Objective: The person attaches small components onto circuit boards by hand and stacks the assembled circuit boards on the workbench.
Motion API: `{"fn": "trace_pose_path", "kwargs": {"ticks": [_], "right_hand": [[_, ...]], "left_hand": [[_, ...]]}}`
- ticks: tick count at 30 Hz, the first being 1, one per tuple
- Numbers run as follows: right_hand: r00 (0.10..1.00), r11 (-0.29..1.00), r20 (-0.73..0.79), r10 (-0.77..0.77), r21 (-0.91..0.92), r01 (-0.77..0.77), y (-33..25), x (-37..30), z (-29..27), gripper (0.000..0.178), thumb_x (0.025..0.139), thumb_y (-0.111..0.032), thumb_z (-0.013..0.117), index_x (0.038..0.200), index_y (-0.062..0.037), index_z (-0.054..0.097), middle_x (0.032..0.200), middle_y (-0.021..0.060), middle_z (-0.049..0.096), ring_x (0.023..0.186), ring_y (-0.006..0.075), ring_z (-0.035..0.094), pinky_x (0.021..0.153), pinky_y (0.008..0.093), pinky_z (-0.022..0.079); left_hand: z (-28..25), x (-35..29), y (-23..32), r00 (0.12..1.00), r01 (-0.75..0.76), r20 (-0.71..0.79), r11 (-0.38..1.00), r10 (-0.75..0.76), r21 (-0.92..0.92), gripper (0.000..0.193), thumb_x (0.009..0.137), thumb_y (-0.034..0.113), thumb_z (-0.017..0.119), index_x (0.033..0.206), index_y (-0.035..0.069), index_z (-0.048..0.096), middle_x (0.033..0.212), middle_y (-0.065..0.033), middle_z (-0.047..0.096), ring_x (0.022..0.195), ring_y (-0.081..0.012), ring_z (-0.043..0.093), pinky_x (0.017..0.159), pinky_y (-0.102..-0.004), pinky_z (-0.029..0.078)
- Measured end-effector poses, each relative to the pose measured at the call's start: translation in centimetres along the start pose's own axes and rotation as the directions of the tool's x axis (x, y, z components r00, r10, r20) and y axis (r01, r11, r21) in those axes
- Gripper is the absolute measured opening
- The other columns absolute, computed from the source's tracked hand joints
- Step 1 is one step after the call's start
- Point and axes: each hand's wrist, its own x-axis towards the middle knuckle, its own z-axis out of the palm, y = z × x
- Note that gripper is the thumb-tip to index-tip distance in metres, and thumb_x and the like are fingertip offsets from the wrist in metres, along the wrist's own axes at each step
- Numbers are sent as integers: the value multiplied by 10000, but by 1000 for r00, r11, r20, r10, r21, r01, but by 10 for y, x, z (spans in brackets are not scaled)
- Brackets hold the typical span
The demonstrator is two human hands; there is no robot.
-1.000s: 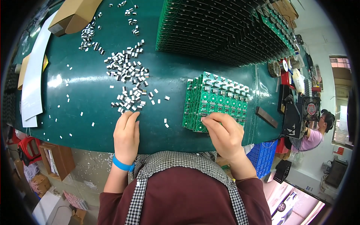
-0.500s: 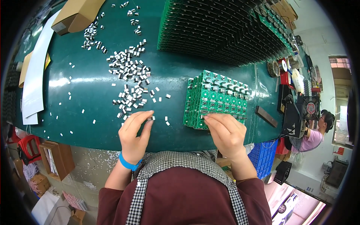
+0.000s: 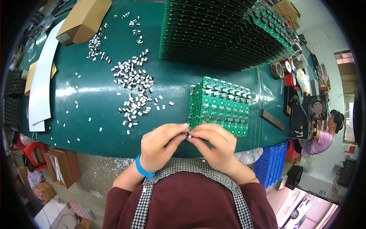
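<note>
In front of my apron, my left hand and my right hand meet fingertip to fingertip. Both are closed in a pinch on one small black-and-white block-shaped electronic component, mostly covered by the fingers. Just beyond my right hand lies a stack of green circuit boards, its top board carrying rows of round coil patterns and small parts. Past my left hand, many similar black-and-white components are strewn in a loose pile on the green table.
Tall stacked circuit boards fill the far side. A cardboard box and white sheets lie far left. A dark bar rests at right, near a black fan device. A co-worker is at far right.
My right hand has left the circuit board stack and moved left. My left hand has moved right from beside the component pile, so the fingertips now meet around the component.
</note>
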Motion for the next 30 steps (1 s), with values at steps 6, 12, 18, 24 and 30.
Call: {"fn": "trace_pose_path", "kwargs": {"ticks": [6,12,18,24,30], "right_hand": [[1000,988,-6,19,153,-18,2,-8,-5,240,666,11,780,872,-16,659,852,102,682,769,202,664,666,288,530],[996,963,84,17,266,-39,6,-14,-12,243,675,-33,794,877,-23,660,876,82,669,735,195,659,632,283,531],[978,968,207,2,246,-54,9,-17,-26,224,679,-33,782,865,-25,655,836,74,651,681,194,642,579,277,514],[996,996,6,-86,-25,86,3,-37,-24,252,652,6,781,875,-31,670,843,89,683,712,215,679,580,281,542],[992,992,40,-122,-28,124,5,-30,-27,245,662,50,761,878,-13,663,867,113,682,758,229,682,628,292,550]], "left_hand": [[2,-4,-8,990,-121,78,993,121,-1,178,724,-11,724,879,25,646,845,-97,673,727,-233,664,621,-305,523],[11,-6,-18,954,-266,122,961,273,-70,231,683,28,745,873,31,614,834,-83,630,704,-241,641,589,-303,494],[13,-7,-7,951,-216,216,975,221,-49,264,691,27,738,929,23,622,882,-90,650,741,-244,658,627,-322,528],[18,-13,-8,924,-311,253,949,288,55,238,726,45,709,955,10,656,876,-93,669,767,-228,675,629,-301,541],[16,-9,-4,939,-308,216,936,270,169,189,697,66,730,866,35,651,825,-78,658,707,-218,653,591,-303,516]]}}
